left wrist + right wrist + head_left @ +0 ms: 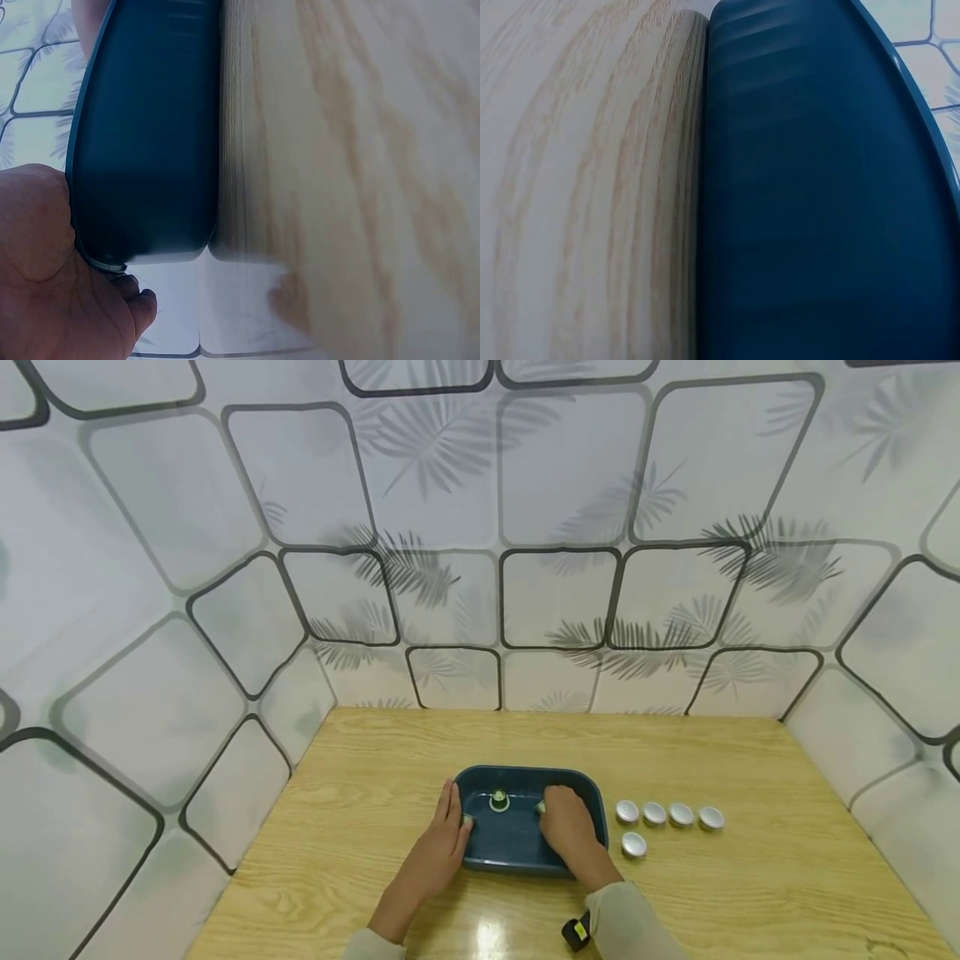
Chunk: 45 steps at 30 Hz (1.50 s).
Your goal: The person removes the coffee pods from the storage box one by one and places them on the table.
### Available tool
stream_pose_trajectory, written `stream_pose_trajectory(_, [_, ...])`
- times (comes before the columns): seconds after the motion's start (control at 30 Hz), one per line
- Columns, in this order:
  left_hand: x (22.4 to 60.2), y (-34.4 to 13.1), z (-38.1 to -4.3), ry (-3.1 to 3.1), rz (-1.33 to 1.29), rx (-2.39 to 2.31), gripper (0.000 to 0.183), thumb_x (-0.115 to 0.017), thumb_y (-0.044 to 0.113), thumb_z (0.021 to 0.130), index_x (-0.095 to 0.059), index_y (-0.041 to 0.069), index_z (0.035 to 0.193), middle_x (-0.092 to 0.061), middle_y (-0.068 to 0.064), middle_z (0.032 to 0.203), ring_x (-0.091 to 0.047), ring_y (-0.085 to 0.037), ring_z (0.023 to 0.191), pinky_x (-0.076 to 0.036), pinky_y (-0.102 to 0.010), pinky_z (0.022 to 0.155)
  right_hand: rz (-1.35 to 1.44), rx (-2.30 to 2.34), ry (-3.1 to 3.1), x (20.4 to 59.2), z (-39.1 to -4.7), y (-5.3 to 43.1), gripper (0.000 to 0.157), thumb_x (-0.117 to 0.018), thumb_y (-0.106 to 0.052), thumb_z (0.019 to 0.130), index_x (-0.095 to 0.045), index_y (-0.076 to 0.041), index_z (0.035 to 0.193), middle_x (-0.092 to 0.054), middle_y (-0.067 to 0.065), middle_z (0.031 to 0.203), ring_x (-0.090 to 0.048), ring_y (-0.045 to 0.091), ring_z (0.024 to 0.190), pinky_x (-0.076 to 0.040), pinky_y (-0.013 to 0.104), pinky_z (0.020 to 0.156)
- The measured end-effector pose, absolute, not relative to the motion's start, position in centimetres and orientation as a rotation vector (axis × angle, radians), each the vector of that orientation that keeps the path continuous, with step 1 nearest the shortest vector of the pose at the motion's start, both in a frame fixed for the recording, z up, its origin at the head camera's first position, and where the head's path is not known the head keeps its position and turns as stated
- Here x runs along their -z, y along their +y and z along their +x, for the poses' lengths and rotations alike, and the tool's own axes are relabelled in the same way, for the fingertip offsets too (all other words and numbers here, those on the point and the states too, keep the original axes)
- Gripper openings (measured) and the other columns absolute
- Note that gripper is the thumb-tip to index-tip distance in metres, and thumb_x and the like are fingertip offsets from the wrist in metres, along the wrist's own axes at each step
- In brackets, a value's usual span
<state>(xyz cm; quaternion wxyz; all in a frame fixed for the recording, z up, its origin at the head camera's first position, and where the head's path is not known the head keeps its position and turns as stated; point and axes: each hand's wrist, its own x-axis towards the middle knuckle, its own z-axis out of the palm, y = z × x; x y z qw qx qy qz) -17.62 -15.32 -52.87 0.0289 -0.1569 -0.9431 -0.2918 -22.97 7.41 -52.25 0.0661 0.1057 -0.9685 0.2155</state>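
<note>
A dark blue rectangular tray [510, 864] with raised walls stands on the wooden table. My left hand [441, 839] holds its left wall, the fingers straight along the outside and the thumb over the rim. In the left wrist view, the left hand [52, 277] is against the tray's rim [75, 135]. Beside the left thumb a small pale green thing [468, 819] shows partly. Inside the tray, my right hand [566, 822] has its fingers curled around a small green thing [541, 807], mostly hidden. A small round green-and-white piece [499, 800] sits near the tray's back wall.
To the right of the tray, several small silver cups [654, 813] stand in a row, with another silver cup [633, 844] in front. A black device with a yellow label [576, 933] is at my right wrist. Patterned walls [450, 677] enclose the wooden table [360, 793].
</note>
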Motion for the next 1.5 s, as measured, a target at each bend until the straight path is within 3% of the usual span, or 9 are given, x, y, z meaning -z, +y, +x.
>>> stream_pose_trajectory(0.23, [52.8,-15.3,-17.4,-2.917,-0.477,0.909,0.064,-0.037,0.024,0.112,-0.009,-0.012,0.157,-0.001,-0.027,0.167,-0.027,-0.041,0.148,-0.038,-0.051,0.112,0.354,-0.728,-2.897,52.5,-22.8,7.7,0.019,-0.065,0.015,0.077,-0.060,-0.002,0.080,-0.060,0.010,0.074,-0.057,0.024,0.067,-0.047,0.039,0.057])
stream_pose_trajectory(0.5, [52.9,-15.4,-17.6,-2.911,-0.469,0.899,0.064,-0.037,0.024,0.112,-0.010,-0.011,0.158,-0.001,-0.026,0.167,-0.026,-0.040,0.149,-0.037,-0.051,0.113,0.338,-0.801,-2.869,52.6,-22.3,8.0,0.029,-0.076,0.007,0.076,-0.071,0.000,0.104,-0.072,0.013,0.098,-0.069,0.032,0.088,-0.057,0.048,0.071])
stream_pose_trajectory(0.63, [52.9,-15.4,-17.6,-2.905,-0.474,0.910,0.063,-0.038,0.023,0.112,-0.011,-0.012,0.157,-0.001,-0.026,0.167,-0.025,-0.040,0.149,-0.036,-0.051,0.113,0.308,-0.829,-2.886,52.4,-22.1,8.1,0.030,-0.082,0.001,0.078,-0.072,-0.004,0.107,-0.073,0.011,0.102,-0.069,0.030,0.090,-0.058,0.047,0.070])
stream_pose_trajectory(0.9, [52.9,-15.4,-17.5,-2.908,-0.470,0.924,0.063,-0.038,0.023,0.112,-0.010,-0.013,0.157,-0.001,-0.027,0.166,-0.024,-0.041,0.149,-0.036,-0.052,0.113,0.358,-0.906,-2.844,51.9,-21.3,8.3,0.032,-0.086,0.001,0.076,-0.073,-0.002,0.106,-0.074,0.010,0.102,-0.069,0.028,0.097,-0.057,0.047,0.082])
stream_pose_trajectory(1.17, [52.8,-15.3,-17.5,-2.907,-0.471,0.934,0.063,-0.038,0.022,0.112,-0.011,-0.013,0.157,-0.001,-0.028,0.166,-0.024,-0.041,0.149,-0.036,-0.052,0.113,0.391,-0.939,-2.812,51.2,-20.4,8.5,0.037,-0.086,0.002,0.076,-0.073,0.000,0.111,-0.073,0.008,0.100,-0.068,0.025,0.093,-0.057,0.044,0.081])
stream_pose_trajectory(1.5, [52.8,-15.2,-17.6,-2.902,-0.474,0.903,0.063,-0.038,0.023,0.112,-0.012,-0.013,0.157,-0.003,-0.028,0.166,-0.028,-0.042,0.148,-0.039,-0.052,0.111,0.422,-0.963,-2.731,50.9,-19.6,9.7,0.040,-0.085,0.006,0.076,-0.073,-0.002,0.112,-0.072,0.004,0.095,-0.062,0.012,0.076,-0.054,0.033,0.068])
